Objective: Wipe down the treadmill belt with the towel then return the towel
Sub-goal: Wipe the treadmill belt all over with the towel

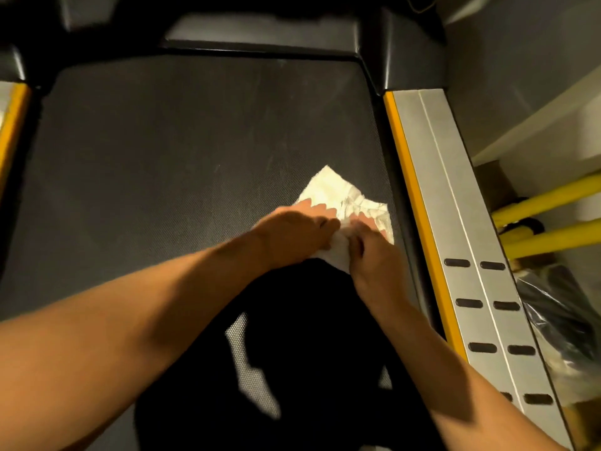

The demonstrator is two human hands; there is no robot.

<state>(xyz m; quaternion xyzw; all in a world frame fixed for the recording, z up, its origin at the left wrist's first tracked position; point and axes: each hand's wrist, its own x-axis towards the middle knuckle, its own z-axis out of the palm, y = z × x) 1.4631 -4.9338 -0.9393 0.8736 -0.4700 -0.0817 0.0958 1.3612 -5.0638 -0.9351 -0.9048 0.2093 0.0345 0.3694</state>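
Note:
A white towel lies crumpled on the dark treadmill belt, near the belt's right edge. My left hand presses on the towel's near left part with its fingers bunched into the cloth. My right hand grips the towel's near right part, and the two hands touch over it. The towel's far corner sticks out past my fingers toward the front of the belt. A deep black shadow covers the belt below my hands.
A silver side rail with a yellow strip and black slots runs along the belt's right edge. Yellow bars and a plastic bag lie to its right. The black motor cover closes the belt's far end. Another yellow strip borders the left.

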